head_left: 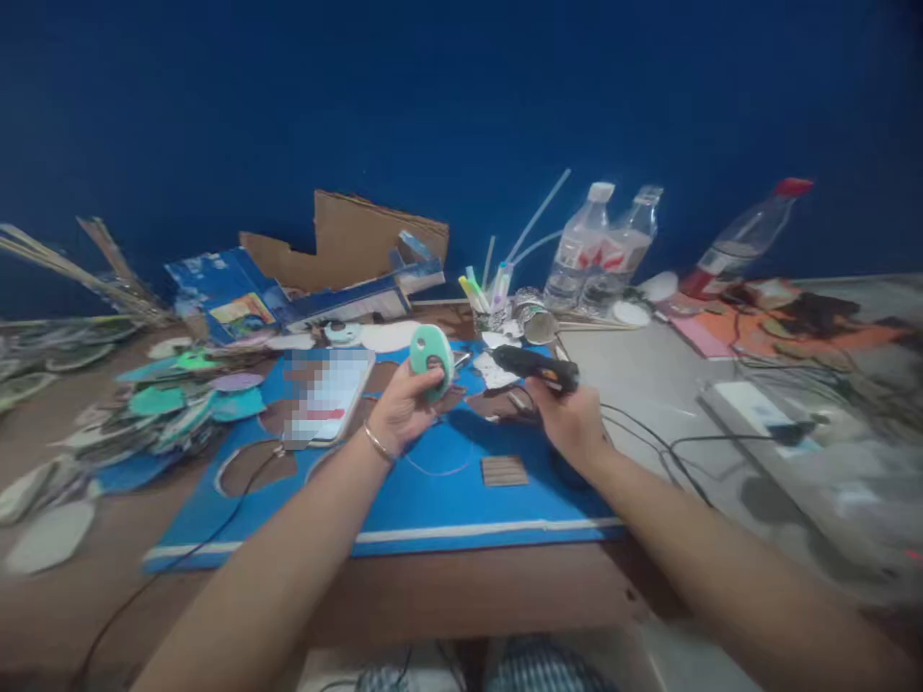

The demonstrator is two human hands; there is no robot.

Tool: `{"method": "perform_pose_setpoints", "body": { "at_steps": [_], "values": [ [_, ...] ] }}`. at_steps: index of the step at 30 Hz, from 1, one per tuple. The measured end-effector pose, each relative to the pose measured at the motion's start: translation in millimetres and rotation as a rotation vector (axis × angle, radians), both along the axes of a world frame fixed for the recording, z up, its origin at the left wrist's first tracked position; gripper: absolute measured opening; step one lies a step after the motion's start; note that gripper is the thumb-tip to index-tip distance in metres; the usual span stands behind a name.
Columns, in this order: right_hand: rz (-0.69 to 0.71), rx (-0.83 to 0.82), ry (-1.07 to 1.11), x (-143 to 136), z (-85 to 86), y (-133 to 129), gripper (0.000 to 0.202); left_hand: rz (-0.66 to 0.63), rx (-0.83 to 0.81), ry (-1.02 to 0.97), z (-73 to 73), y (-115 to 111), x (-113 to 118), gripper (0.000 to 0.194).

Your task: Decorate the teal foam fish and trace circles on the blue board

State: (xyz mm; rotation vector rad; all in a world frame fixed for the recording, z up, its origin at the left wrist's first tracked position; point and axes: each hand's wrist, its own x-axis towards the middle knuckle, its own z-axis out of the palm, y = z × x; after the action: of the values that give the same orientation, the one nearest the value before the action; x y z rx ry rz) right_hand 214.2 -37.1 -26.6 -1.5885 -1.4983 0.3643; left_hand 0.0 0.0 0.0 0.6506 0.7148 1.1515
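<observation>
The left hand grips a mint-green oval piece at frame centre, long axis near upright — right of it, well apart, the right hand grasps a black glue gun, nozzle pointing left.

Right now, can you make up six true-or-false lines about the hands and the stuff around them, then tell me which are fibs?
1. The right hand holds a black glue gun. True.
2. The left hand holds nothing. False: it holds a mint-green piece with holes in it.
3. A bangle is around the left wrist. True.
4. The red-capped bottle is at the left end of the table. False: it is on the right.
5. A small corrugated cardboard piece lies on the blue board. True.
6. The wall is yellow. False: it is blue.
</observation>
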Motion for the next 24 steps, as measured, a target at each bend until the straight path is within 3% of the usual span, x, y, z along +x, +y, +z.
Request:
{"method": "perform_pose_setpoints", "body": {
  "at_steps": [6,24],
  "values": [
    [0.017,0.021,0.02,0.1,-6.8,3.8,0.042,0.022,0.033,0.022,-1.9,0.6,0.6,0.028],
    [0.041,0.032,0.079,-1.6,-5.0,2.8,0.038,-0.047,0.099,0.117,-0.1,1.2,-0.2,0.027]
  ]
}}
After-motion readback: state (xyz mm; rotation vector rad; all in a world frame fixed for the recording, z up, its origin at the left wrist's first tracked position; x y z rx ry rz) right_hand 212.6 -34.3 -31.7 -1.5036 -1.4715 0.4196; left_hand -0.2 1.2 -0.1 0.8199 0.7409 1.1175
